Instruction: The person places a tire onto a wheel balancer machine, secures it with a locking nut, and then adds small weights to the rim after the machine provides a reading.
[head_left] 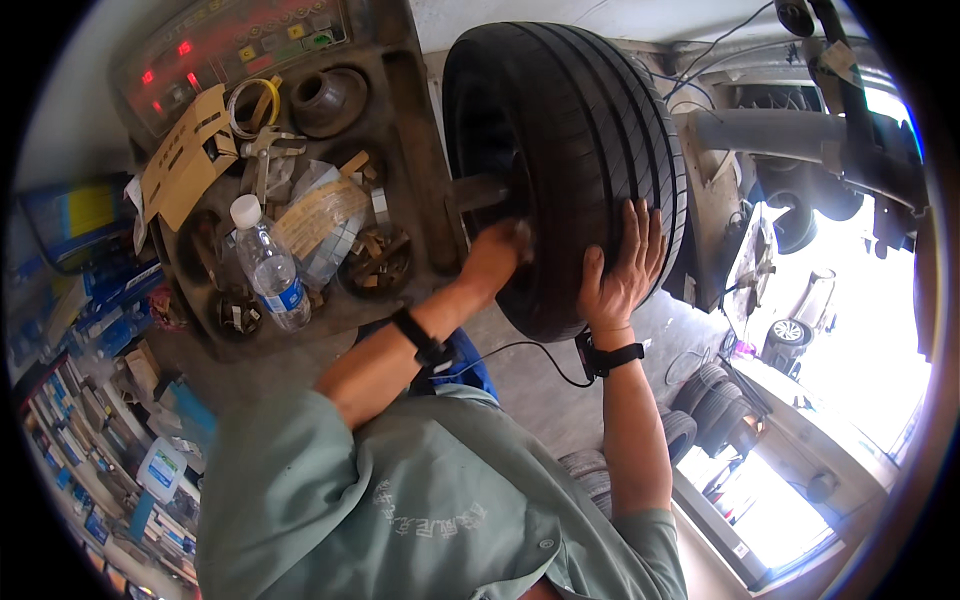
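A black car tyre (590, 130) stands upright on the shaft of a wheel balancing machine, its grooved tread facing right. My left hand (497, 258) reaches to the wheel's open left side, just below the grey shaft (478, 192). Its fingers are dark and blurred against the wheel, so I cannot see whether they grip anything. My right hand (625, 265) lies open on the tread, fingers stretched out and thumb apart. A dark band with a device sits on each wrist, and a black cable runs from the right one.
To the left is the machine's tray top (405, 200) with a plastic water bottle (270, 270), a cardboard box (188, 155), a dark cone (325, 100) and small metal pieces in round wells. Lit red digits show on its panel (230, 45). More tyres (712, 405) stand low at right.
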